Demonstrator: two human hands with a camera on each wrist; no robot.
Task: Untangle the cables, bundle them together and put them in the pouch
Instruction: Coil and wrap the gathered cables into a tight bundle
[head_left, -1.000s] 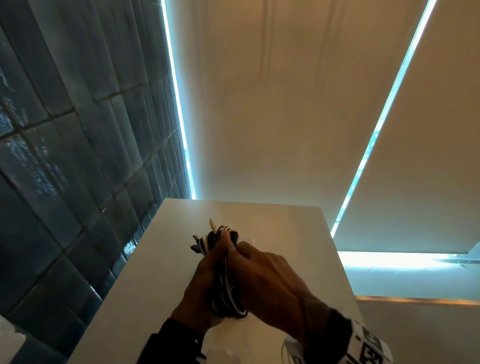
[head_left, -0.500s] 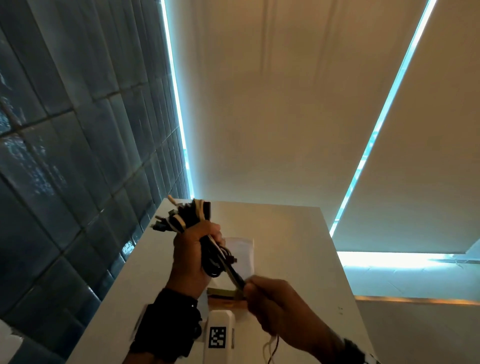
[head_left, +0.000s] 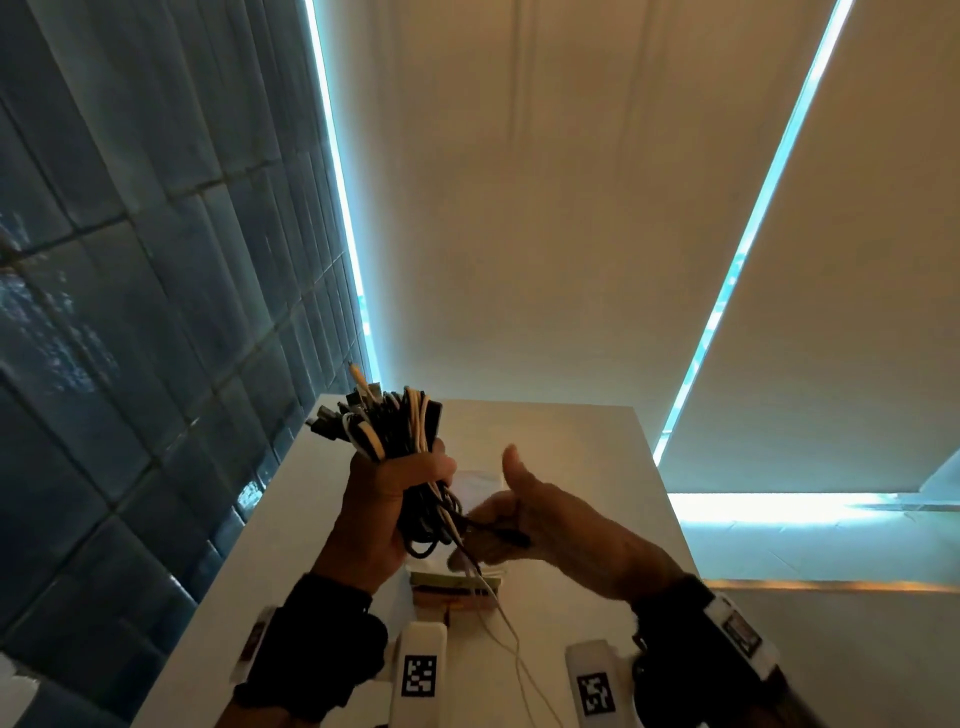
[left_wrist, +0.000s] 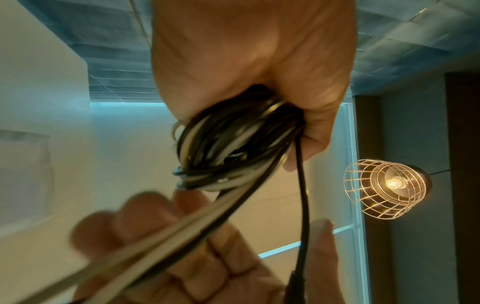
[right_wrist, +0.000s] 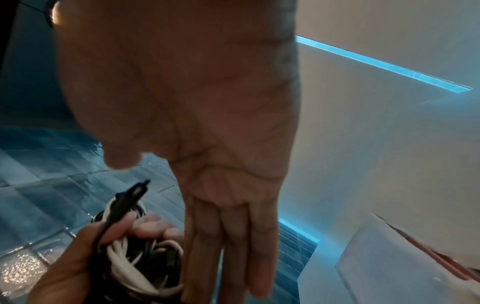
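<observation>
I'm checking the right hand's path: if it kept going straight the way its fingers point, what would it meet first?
Probably the cable bundle gripped in the left hand. The right hand points its straight fingers toward it; depth is unclear.

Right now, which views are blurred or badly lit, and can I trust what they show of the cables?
Head view: dim, backlit, hands dark, cable bundle readable. Left wrist view: bundle sharp, right hand motion-blurred, lamp glaring. Right wrist view: soft, the palm filling the frame.

White table (head_left: 571, 452); blue tiled wall (head_left: 130, 312); caged lamp (left_wrist: 387, 190) lit.
</observation>
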